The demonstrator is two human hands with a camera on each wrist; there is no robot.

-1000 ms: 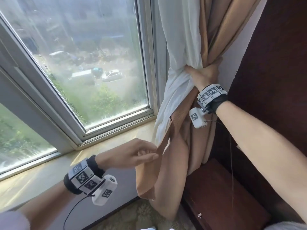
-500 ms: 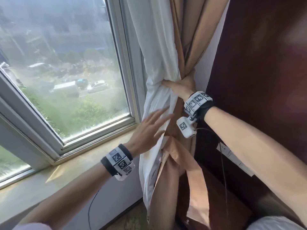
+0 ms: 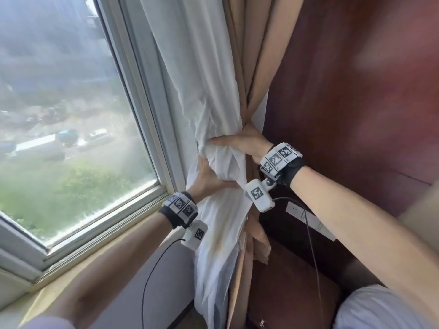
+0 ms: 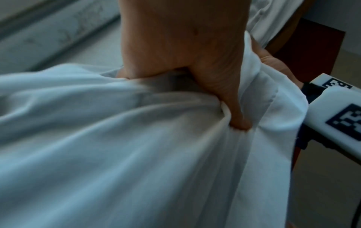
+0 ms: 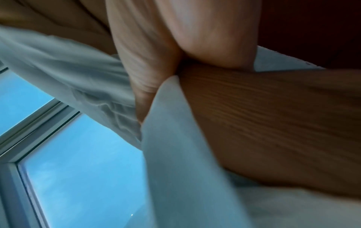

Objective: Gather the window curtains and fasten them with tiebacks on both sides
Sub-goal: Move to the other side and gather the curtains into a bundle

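Note:
A white sheer curtain (image 3: 202,74) and a tan curtain (image 3: 256,55) hang bunched together at the right side of the window. My right hand (image 3: 240,143) grips the gathered bundle from the right, fingers wrapped over the white cloth. Just below it my left hand (image 3: 209,176) holds the white curtain (image 4: 136,154) from the left, its thumb (image 4: 232,114) pressed into the folds. In the right wrist view the right hand (image 5: 156,74) clamps white cloth (image 5: 175,154) and tan cloth (image 5: 273,123). A loose tan strip (image 3: 260,243) hangs below the hands; whether it is the tieback I cannot tell.
The window (image 3: 71,129) with its grey frame fills the left, above a beige sill (image 3: 99,252). A dark red wooden panel (image 3: 356,91) stands right of the curtains, with a white wall socket (image 3: 308,222) and a dark red seat (image 3: 289,288) below.
My left hand let go of the tan cloth low down, rose with fingers spread, and now holds the white curtain just under my right hand. The right hand kept its grip.

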